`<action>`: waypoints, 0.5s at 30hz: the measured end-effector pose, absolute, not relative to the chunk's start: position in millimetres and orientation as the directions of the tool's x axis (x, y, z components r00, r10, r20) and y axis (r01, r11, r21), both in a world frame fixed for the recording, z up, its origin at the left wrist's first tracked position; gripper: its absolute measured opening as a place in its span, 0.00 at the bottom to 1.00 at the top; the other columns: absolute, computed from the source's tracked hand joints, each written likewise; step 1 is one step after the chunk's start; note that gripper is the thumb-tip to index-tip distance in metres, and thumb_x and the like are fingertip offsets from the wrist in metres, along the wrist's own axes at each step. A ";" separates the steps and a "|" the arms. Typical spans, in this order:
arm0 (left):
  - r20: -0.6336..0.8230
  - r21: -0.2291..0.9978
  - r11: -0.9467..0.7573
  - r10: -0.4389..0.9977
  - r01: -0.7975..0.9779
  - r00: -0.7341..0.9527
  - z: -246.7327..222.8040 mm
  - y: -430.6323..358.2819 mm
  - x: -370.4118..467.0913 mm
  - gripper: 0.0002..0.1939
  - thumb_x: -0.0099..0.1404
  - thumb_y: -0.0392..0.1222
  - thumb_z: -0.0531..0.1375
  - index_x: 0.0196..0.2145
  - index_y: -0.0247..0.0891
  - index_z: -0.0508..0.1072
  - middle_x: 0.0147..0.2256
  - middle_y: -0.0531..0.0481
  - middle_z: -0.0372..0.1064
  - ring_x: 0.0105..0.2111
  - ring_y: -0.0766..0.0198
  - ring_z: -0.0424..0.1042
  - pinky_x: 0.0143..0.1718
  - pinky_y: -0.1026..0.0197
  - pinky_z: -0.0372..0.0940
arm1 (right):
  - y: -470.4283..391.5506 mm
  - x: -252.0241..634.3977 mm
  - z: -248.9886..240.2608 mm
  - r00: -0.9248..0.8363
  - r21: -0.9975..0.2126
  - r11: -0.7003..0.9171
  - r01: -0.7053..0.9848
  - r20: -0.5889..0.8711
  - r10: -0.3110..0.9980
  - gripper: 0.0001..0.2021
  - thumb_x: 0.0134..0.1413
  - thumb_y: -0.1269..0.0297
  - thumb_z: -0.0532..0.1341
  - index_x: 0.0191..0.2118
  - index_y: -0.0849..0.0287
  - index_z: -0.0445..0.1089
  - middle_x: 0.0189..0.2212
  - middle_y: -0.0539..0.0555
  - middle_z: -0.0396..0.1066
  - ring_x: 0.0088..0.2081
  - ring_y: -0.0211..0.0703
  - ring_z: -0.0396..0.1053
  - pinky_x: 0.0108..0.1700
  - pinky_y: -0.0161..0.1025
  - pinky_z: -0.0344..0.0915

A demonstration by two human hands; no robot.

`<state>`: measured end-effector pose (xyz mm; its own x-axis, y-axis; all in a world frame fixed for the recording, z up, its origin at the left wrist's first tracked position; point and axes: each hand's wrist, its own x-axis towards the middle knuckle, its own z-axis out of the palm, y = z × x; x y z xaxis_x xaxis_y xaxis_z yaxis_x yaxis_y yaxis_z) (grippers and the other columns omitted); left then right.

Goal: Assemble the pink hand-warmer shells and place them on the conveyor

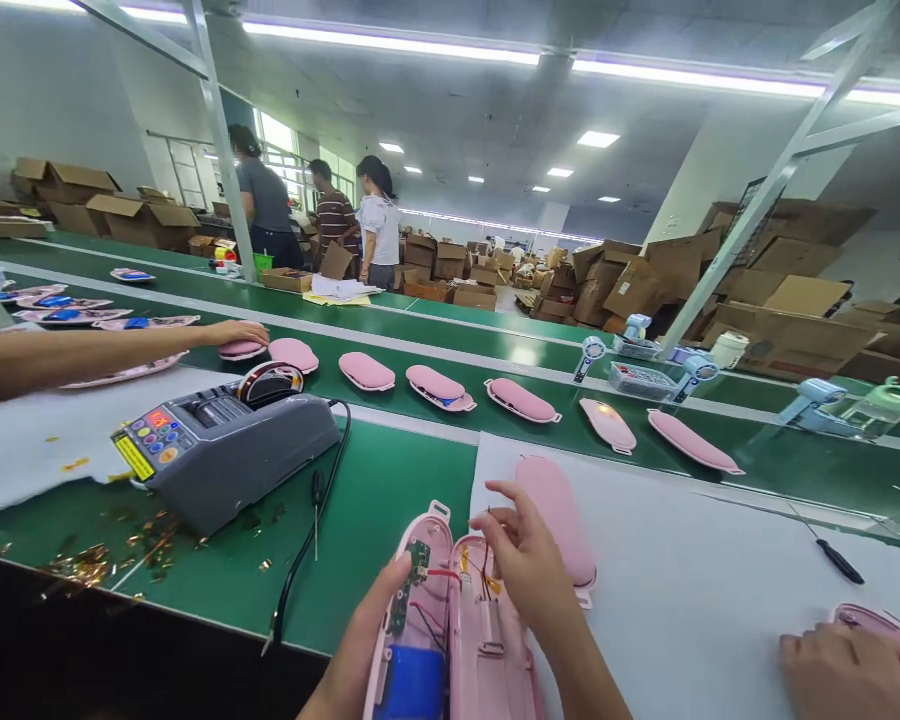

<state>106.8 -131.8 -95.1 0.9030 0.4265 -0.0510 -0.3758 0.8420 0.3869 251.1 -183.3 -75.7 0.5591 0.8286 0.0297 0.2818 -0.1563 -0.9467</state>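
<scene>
An opened pink plastic case lies in front of me, its two halves side by side. My left hand (371, 625) grips the left shell half (436, 540), thumb over the rim by a green circuit board (418, 562). A blue battery pack (412, 682) sits lower in that half. Above the right shell half (495, 665), my right hand (529, 560) pinches a thin wire (485, 572) between thumb and a fingertip, index finger raised. Red and dark leads cross between the halves. Just behind my right hand lies a closed pink case (551, 500) on white sheeting.
A grey tape dispenser (247, 450) stands left, with a screwdriver (316, 490) and cable beside it. Co-workers' hands appear left (232, 335) and right (851, 670). Pink cases (367, 371) line the green belt. Another screwdriver (838, 562) lies right; handheld fans (697, 372) stand beyond.
</scene>
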 end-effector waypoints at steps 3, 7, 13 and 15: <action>-0.038 0.416 0.828 0.430 -0.377 0.902 -91.4 -132.7 105.5 0.19 0.66 0.46 0.53 0.45 0.30 0.77 0.36 0.40 0.78 0.46 0.49 0.74 0.55 0.51 0.59 | -190.4 243.5 -69.3 0.411 -0.997 -0.068 0.045 -0.044 0.911 0.23 0.49 0.43 0.58 0.44 0.55 0.58 0.31 0.49 0.72 0.16 0.32 0.58 0.19 0.32 0.53; -0.033 0.446 0.820 0.415 -0.359 0.909 -88.3 -135.4 104.5 0.21 0.65 0.48 0.54 0.46 0.29 0.75 0.36 0.40 0.77 0.44 0.48 0.74 0.54 0.50 0.60 | -193.3 240.2 -62.3 0.281 -0.991 -0.133 -0.007 -0.130 0.951 0.23 0.41 0.42 0.63 0.31 0.60 0.64 0.27 0.53 0.71 0.17 0.31 0.60 0.18 0.31 0.52; -0.008 0.394 0.827 0.439 -0.400 0.899 -107.4 -132.4 107.1 0.20 0.64 0.48 0.56 0.40 0.27 0.76 0.34 0.39 0.77 0.43 0.48 0.74 0.52 0.50 0.61 | -190.2 238.1 -56.9 0.207 -0.970 -0.204 0.132 -0.174 0.963 0.17 0.48 0.48 0.58 0.30 0.60 0.68 0.26 0.50 0.69 0.19 0.31 0.60 0.21 0.32 0.52; -0.030 0.390 0.825 0.456 -0.410 0.889 -114.7 -130.3 107.9 0.19 0.62 0.48 0.58 0.40 0.27 0.76 0.33 0.39 0.77 0.43 0.48 0.74 0.51 0.50 0.61 | -189.2 235.8 -55.3 0.178 -0.949 -0.229 0.214 -0.193 0.965 0.14 0.50 0.52 0.57 0.30 0.60 0.68 0.24 0.48 0.67 0.18 0.31 0.58 0.21 0.32 0.50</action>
